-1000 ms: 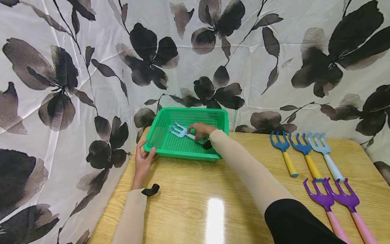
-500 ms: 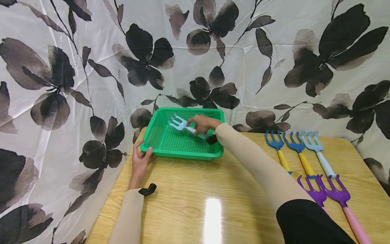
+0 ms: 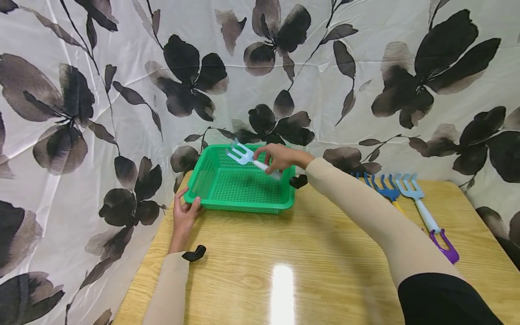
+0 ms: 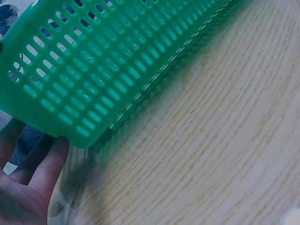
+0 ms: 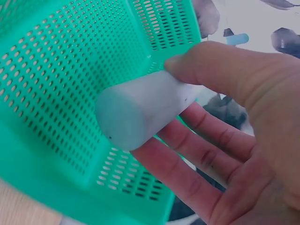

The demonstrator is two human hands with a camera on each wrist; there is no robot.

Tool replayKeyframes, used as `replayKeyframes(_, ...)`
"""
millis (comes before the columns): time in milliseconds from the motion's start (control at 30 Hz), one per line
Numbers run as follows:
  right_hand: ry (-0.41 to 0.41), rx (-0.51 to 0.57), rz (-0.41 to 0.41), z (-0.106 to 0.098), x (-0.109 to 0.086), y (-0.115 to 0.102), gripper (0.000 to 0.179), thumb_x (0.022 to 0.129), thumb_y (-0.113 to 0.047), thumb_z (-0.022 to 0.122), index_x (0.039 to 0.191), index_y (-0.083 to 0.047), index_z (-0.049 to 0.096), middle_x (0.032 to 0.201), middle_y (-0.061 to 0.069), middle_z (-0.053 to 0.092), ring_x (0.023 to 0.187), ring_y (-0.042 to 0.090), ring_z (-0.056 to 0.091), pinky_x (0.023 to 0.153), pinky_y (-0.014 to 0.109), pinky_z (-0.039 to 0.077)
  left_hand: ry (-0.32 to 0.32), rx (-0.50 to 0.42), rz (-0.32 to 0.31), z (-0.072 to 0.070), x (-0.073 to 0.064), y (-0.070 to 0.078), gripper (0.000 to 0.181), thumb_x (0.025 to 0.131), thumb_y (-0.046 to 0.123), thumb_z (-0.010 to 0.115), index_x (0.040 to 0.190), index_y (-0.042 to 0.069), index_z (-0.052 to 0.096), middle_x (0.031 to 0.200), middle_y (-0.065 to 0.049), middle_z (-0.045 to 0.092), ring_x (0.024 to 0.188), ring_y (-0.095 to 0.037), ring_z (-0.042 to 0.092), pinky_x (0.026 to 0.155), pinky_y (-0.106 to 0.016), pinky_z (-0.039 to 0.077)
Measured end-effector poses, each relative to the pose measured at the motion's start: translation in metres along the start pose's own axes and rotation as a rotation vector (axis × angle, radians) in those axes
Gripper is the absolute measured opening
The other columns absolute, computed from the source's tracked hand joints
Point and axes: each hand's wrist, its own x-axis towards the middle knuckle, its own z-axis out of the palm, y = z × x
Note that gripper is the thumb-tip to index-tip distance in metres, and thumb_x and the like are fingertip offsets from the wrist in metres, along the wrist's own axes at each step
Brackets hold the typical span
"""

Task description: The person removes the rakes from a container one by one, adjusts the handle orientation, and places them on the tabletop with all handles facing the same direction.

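Note:
My right hand (image 3: 280,157) grips a light blue hand fork (image 3: 242,155) by its pale handle, over the right part of a green plastic basket (image 3: 231,205). The fork's tines point to the far left and overlap the basket's back rim in the head view. Up close in the right wrist view, thumb and fingers wrap the handle (image 5: 140,108), its rounded end towards the camera. My left hand (image 3: 184,221) holds the basket's near left corner between thumb and fingers. In the left wrist view its fingertips press on that corner of the slotted basket wall (image 4: 84,93).
To the right on the wooden table (image 3: 235,271) lie another light blue hand fork (image 3: 422,210), a blue fork with a yellow handle (image 3: 387,192) and a purple fork (image 3: 448,250). My right sleeve hides parts of them. A flower-printed cloth (image 3: 341,108) hangs behind the table.
My right hand has lifted the light blue hand fork from the basket's floor, up and slightly right. The left hand stays at the basket corner. The head view has shifted slightly right.

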Motion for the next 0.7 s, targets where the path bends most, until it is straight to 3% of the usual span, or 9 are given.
replayKeyframes(100, 0.017, 0.01, 0.0, -0.005, -0.014, -0.001, 0.053, 0.095, -0.007, 0.074, 0.143, -0.019, 0.056, 0.115, 0.015, 0.065, 0.089, 0.028, 0.068, 0.066, 0.042, 0.062, -0.003, 0.005, -0.001, 0.0, 0.0, 0.0, 0.065, 0.103, 0.021, 0.066, 0.158, 0.018, 0.032, 0.148, -0.024, 0.052, 0.123, -0.019, 0.062, 0.105, -0.05, 0.05)
replayKeyframes(433, 0.06, 0.011, 0.002, -0.013, -0.063, 0.002, 0.053, 0.093, -0.007, 0.076, 0.141, -0.017, 0.056, 0.111, 0.015, 0.067, 0.086, 0.027, 0.069, 0.062, 0.042, 0.061, -0.003, -0.002, -0.001, 0.002, -0.001, -0.002, 0.065, 0.102, 0.022, 0.068, 0.157, 0.02, 0.033, 0.146, -0.024, 0.053, 0.126, -0.025, 0.061, 0.106, -0.054, 0.047)
replayKeyframes(700, 0.103, 0.075, -0.011, -0.011, -0.102, 0.011, 0.05, 0.093, -0.003, 0.075, 0.138, -0.011, 0.055, 0.108, 0.018, 0.067, 0.084, 0.029, 0.068, 0.065, 0.048, 0.062, 0.003, 0.006, 0.014, 0.001, -0.003, 0.0, 0.064, 0.102, 0.023, 0.067, 0.156, 0.019, 0.034, 0.145, -0.029, 0.052, 0.116, -0.012, 0.065, 0.103, -0.046, 0.052)
